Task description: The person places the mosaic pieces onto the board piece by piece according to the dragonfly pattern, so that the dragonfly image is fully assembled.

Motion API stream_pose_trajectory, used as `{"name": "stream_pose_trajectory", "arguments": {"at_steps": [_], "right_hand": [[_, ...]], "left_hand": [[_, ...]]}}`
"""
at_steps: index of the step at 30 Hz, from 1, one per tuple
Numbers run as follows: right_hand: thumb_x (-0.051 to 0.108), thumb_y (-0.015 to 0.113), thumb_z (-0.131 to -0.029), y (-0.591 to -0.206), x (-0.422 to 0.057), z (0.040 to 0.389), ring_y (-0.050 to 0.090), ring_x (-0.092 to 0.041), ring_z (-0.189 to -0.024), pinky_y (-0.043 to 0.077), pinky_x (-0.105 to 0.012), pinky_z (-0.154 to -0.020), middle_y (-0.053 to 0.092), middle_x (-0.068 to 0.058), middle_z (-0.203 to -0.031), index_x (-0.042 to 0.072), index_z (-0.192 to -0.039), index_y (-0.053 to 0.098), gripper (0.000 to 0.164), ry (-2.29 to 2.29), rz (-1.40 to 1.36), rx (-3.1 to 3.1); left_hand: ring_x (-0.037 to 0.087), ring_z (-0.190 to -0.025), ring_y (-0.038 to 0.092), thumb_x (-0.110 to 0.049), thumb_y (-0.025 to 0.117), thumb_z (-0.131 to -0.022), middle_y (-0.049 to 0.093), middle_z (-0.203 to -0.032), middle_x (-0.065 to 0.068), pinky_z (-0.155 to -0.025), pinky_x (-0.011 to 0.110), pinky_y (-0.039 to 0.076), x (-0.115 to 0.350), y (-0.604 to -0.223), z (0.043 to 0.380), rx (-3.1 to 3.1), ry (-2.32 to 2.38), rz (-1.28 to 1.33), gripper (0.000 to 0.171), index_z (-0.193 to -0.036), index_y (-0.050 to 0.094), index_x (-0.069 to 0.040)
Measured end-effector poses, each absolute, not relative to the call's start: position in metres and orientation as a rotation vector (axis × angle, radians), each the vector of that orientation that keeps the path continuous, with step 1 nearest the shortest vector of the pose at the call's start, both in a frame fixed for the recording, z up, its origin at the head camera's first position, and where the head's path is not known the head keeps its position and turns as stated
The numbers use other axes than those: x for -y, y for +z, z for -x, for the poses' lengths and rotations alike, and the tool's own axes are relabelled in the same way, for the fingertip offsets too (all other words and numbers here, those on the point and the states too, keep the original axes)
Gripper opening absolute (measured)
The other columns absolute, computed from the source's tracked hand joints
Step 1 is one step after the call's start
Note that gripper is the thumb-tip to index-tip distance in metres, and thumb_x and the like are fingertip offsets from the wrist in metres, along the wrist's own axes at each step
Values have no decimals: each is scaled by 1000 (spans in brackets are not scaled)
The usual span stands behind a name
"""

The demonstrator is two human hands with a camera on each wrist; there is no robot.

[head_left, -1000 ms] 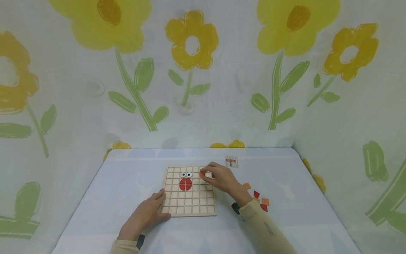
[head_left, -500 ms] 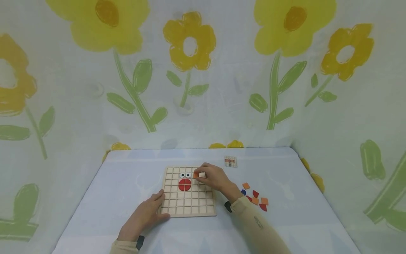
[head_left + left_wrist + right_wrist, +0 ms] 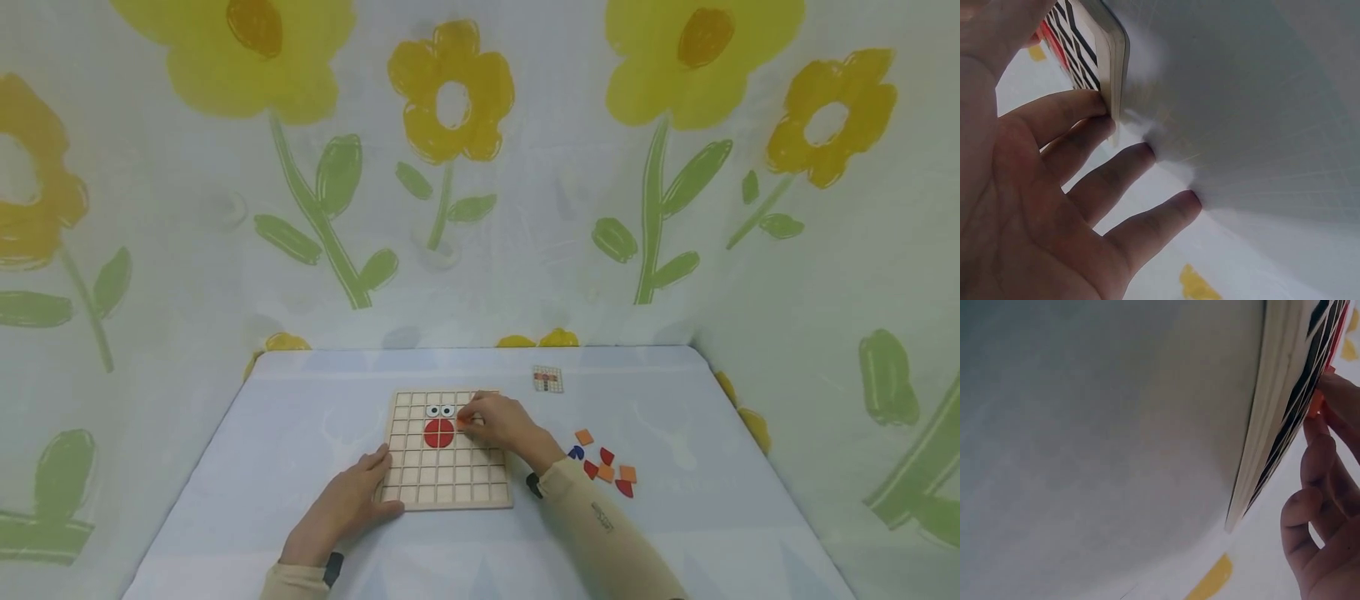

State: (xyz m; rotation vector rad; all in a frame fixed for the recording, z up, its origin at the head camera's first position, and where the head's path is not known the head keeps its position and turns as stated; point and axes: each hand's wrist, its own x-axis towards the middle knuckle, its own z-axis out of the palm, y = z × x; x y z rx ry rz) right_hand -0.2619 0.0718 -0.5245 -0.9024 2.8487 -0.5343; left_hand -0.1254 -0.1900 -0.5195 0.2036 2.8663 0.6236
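Note:
A square wooden grid board lies on the table, bearing two eye tiles above a red circle of quarter pieces. Between thumb and fingertips, my right hand pinches an orange tile at the cells just right of the red circle. The right wrist view has the same orange tile close against the board's face, partly covered by the fingers. At the board's left edge rests my left hand, fingers spread. Two of its fingertips touch the board's side; two others press the table.
Right of the board lie loose orange squares, red quarter pieces and a blue piece. A small pattern card lies behind them. A flower-printed cloth rises behind the table.
My right hand has moved left across the board with the orange tile, then slightly nearer, and now sits lower beside the red circle. My left hand stays at the left edge.

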Motion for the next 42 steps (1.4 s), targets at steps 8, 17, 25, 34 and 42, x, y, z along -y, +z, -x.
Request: {"name": "stream_pose_trajectory", "arguments": {"at_steps": [8,17,25,34,42], "right_hand": [[32,77,-92,-523,-68,261,54,-5,-83,50,-21,-70,63,12,-100,24,-116,78,25,-481,864,-2859],[27,78,-92,-519,-66,259,54,-7,-83,51,-21,-70,62,9,-101,20,-117,78,26,-512,855,-2849],[28,77,-93,-522,-67,258,53,-7,-82,49,-20,-69,60,9,-104,21,-120,77,29,-524,830,-2844],[30,72,-96,-517,-77,254,65,-14,-104,59,-34,-87,67,3,-121,21,-122,75,27,-612,783,-2888],[27,73,-96,-500,-103,246,57,-7,-80,52,-23,-66,67,8,-112,23,-121,75,26,-767,739,-2960]], "left_hand": [[43,-142,39,-41,86,-79,40,-159,16,-114,57,38,190,-521,124,-2881,619,-222,88,-147,50,2],[44,-143,38,-40,86,-79,39,-159,16,-115,57,37,190,-517,125,-2873,633,-212,89,-148,49,2],[43,-144,37,-40,86,-79,38,-160,16,-116,56,36,191,-517,125,-2868,635,-213,89,-148,48,2],[44,-144,35,-42,85,-80,36,-161,16,-116,57,35,191,-518,125,-2848,659,-210,89,-149,48,2],[44,-144,35,-42,85,-81,36,-161,17,-117,57,34,192,-520,126,-2846,666,-220,90,-149,47,2]]}}
